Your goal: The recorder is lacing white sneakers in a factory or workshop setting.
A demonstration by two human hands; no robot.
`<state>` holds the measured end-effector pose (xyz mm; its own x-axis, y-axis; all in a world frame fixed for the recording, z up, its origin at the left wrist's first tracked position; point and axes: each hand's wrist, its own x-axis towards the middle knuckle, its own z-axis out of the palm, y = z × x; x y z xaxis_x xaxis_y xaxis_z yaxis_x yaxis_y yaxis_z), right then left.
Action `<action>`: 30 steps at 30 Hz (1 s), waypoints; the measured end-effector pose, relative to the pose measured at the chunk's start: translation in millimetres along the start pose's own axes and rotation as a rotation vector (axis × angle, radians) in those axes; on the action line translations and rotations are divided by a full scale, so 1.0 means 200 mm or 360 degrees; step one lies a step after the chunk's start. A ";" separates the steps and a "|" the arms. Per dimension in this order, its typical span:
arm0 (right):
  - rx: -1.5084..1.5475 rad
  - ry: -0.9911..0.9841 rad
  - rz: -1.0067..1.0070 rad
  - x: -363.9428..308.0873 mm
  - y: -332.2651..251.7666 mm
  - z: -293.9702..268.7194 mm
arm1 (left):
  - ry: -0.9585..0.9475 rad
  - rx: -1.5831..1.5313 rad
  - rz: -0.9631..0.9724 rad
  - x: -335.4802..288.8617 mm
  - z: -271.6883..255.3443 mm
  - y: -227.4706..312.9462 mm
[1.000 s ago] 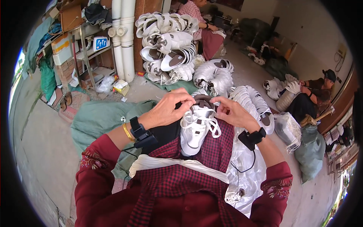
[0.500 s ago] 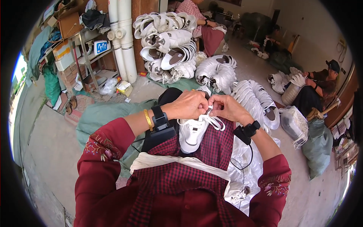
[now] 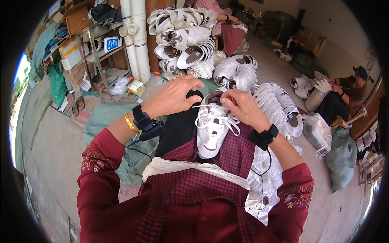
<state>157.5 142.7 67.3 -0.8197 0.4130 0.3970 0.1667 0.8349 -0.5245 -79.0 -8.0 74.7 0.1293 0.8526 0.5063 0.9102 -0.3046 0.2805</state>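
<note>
A white sneaker [image 3: 210,131] rests on my lap over the checked apron [image 3: 233,152], toe toward me. Its white shoelace [image 3: 216,118] lies in loose loops over the tongue, and one strand sticks out to the left. Left of the shoe's opening, my left hand [image 3: 174,96] is raised with thumb and forefinger apart and nothing visible between them. My right hand [image 3: 243,106] is at the top of the tongue, thumb and fingers pinched together on the lace there. Its fingertips partly cover the brown-lined opening.
A stack of white shoes [image 3: 188,38] stands ahead, with more bundled shoes [image 3: 237,75] and a row [image 3: 277,105] to the right. Green sacks [image 3: 342,156] lie on both sides. White pipes [image 3: 137,44] and a cluttered shelf [image 3: 101,56] rise at left. Other people [image 3: 348,89] sit farther off.
My hands were together at the lace; now the left has moved away to the left and its fingers have spread. The right remains at the tongue, and more of the shoe shows.
</note>
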 end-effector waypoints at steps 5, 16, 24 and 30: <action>-0.0614 -0.0173 -0.0277 0.02 -0.14 0.04 | 0.0056 -0.0171 -0.0165 -0.09 0.03 -0.02; -0.1002 -0.0316 -0.0276 -0.03 -0.26 0.14 | 0.0064 -0.0286 -0.0190 -0.24 0.13 -0.07; -0.0592 -0.0535 0.0135 0.07 -0.28 0.08 | -0.0041 -0.0371 -0.0262 -0.27 0.22 -0.08; -0.0154 -0.0382 0.0271 -0.05 -0.22 0.00 | -0.0073 -0.0349 -0.0191 -0.24 0.30 -0.12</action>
<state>158.8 102.1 85.4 -0.8796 0.4617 0.1145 0.3545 0.7968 -0.4893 -83.6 -16.9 -5.9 0.0478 0.9051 0.4226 0.8136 -0.2807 0.5092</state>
